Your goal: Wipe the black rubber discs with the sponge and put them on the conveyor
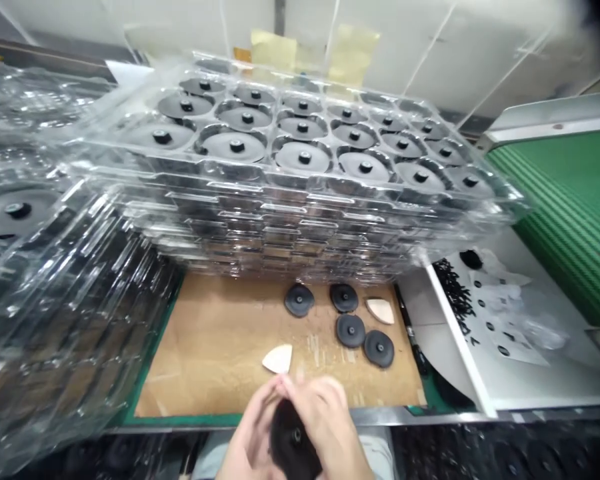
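Near the bottom centre, my left hand (pixel 250 433) and my right hand (pixel 327 417) are closed around one black round part (pixel 293 443), their fingertips meeting at its top edge. A white wedge-shaped piece (pixel 279 359) lies on the brown board (pixel 205 347) just beyond my fingertips. Several dark round parts with a small centre stud, one of them a dark disc (pixel 351 331), rest on the board to the right. Beside them lies a second white wedge-shaped piece (pixel 381 311).
Stacked clear trays (pixel 300 187) holding grey discs stand behind the board. More clear trays (pixel 75 287) rise at the left. On the right are a white bin (pixel 510 373) with small black pieces, a dark pen-like tool (pixel 416 350) and a green belt (pixel 575 180).
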### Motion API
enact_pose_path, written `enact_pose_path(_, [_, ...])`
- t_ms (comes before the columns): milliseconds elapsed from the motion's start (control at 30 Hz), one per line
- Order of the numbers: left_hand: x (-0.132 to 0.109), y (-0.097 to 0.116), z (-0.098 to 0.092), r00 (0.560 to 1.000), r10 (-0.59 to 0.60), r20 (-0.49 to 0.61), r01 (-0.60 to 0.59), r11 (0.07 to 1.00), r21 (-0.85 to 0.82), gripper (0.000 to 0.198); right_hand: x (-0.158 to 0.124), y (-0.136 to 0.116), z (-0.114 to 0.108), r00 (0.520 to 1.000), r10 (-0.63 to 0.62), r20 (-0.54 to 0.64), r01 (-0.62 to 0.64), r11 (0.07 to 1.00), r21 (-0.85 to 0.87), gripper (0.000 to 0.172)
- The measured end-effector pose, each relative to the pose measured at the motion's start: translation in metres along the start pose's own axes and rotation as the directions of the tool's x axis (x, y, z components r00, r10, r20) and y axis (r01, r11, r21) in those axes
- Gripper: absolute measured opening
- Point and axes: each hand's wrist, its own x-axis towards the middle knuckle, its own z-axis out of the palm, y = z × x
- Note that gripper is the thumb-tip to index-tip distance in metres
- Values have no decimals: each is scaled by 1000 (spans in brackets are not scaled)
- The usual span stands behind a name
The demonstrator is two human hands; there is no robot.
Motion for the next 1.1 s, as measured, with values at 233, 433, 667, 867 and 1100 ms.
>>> enact_pose_path(233, [4,33,-14,990,85,-111,-107,971,-214,61,15,41,25,939,309,154,-276,939,-204,35])
enact_pose_path(433, [2,42,-32,982,165,-92,-184,943,-276,61,11,45,50,929,263,259,-228,961,-158,23])
enact_pose_path(667, [-5,54,-27,993,104,-61,-116,965,-234,66,51,35,31,901,178,394,-136,982,-132,12])
enact_pose_path(867, [-11,55,-14,991,128,-23,-130,974,-184,72,69,-28,-1,974,155,168,-155,988,-15,21])
enact_pose_path(1100, [-14,50,8,990,82,113,-67,989,-131,70,62,-74,-25,954,-101,284,81,993,80,21])
